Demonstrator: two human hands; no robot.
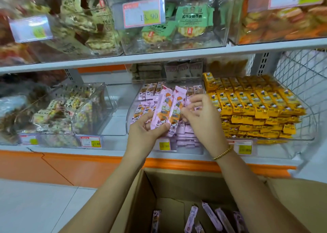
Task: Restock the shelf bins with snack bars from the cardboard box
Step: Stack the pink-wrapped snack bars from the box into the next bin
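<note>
My left hand (144,129) grips two pink snack bars (168,109) by their lower ends, held upright over the clear middle bin (130,116) on the lower shelf. That bin holds several more pink bars (185,132), some standing in a row at the back. My right hand (201,116) is beside the held bars with fingers spread, its fingertips touching the right bar's edge. An open cardboard box (141,193) stands below, in front of the shelf, with several pink bars (212,216) lying at its bottom.
A bin of yellow bars (254,107) fills the right side, next to a wire basket (304,77). A clear bin of mixed wrapped snacks (70,109) sits at the left. The upper shelf (177,55) carries more clear bins with price tags (144,14). An orange ledge (88,162) runs along the shelf base.
</note>
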